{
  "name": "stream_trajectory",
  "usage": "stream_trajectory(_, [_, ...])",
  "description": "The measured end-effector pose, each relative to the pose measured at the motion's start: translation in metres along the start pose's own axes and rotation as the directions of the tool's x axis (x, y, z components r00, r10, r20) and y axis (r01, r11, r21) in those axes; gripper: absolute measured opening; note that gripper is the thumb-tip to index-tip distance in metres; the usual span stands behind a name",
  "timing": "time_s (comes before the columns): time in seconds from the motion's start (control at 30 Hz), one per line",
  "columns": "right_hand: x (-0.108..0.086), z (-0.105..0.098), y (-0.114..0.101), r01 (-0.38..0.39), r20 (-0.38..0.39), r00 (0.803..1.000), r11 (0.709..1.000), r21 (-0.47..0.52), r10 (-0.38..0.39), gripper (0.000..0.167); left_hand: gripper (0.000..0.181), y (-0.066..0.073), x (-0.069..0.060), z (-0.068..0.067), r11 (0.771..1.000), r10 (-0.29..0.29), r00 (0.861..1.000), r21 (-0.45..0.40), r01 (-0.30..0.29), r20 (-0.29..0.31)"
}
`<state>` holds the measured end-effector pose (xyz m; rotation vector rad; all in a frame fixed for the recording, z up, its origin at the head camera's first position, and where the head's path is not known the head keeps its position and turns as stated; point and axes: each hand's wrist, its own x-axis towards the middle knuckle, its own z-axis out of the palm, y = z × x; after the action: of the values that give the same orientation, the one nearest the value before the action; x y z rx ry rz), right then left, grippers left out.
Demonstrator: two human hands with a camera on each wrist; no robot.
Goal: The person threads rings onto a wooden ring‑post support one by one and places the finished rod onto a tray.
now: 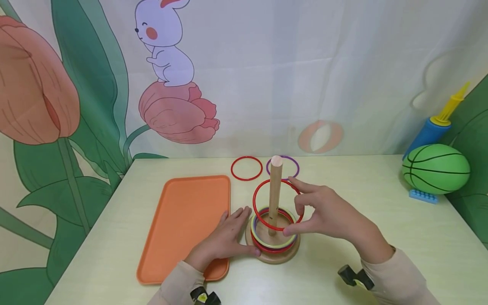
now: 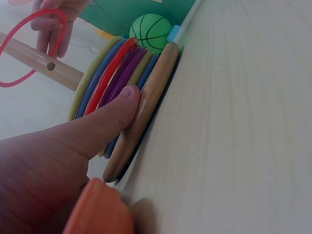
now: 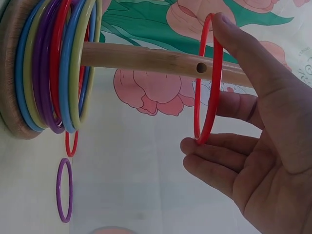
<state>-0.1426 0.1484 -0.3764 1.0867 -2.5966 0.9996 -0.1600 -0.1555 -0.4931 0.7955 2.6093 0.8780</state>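
Observation:
A wooden post [image 1: 274, 195] rises from a round base [image 1: 278, 259], with a stack of yellow-green, blue, red and purple rings [image 3: 57, 58] around its foot. My right hand [image 1: 324, 212] pinches a red ring [image 3: 216, 87] between thumb and fingers. That ring encircles the upper post, above the stack. At the left side of the base lies my left hand [image 1: 225, 239], fingers extended, its thumb [image 2: 114, 107] touching the stack's edge near the base. Its other fingers are hidden in the left wrist view.
An orange tray [image 1: 187, 224] lies to the left, partly under my left hand. Behind the post lie another red ring [image 1: 233, 171] and a purple ring [image 1: 297, 165]. A green ball [image 1: 436, 169], blue block [image 1: 423, 196] and blue-yellow pump [image 1: 431, 131] are at the right.

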Motion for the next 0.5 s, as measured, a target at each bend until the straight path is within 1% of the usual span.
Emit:
stream_trajectory(0.1, [0.0006, 0.0013, 0.0008, 0.004, 0.017, 1.000, 1.000, 0.004, -0.004, 0.048, 0.124, 0.0000, -0.0005, 0.0001, 1.000, 0.003, 1.000, 0.002, -0.003, 0.001])
stream_trajectory(0.23, [0.0013, 0.0039, 0.0023, 0.008, 0.028, 1.000, 0.999, -0.045, -0.007, 0.050, 0.124, -0.0003, -0.0003, 0.0002, 1.000, 0.006, 1.000, 0.002, -0.006, -0.003])
stream_trajectory(0.37, [0.0013, 0.0067, 0.0035, -0.015, 0.054, 0.998, 0.995, -0.097, 0.020, 0.051, 0.124, -0.0008, -0.0002, 0.0005, 1.000, 0.008, 1.000, 0.003, -0.008, -0.007])
stream_trajectory(0.5, [0.0015, 0.0090, 0.0039, -0.039, 0.086, 0.995, 0.994, -0.099, 0.047, 0.050, 0.124, -0.0010, -0.0005, 0.0005, 1.000, 0.010, 1.000, 0.002, -0.010, -0.006])
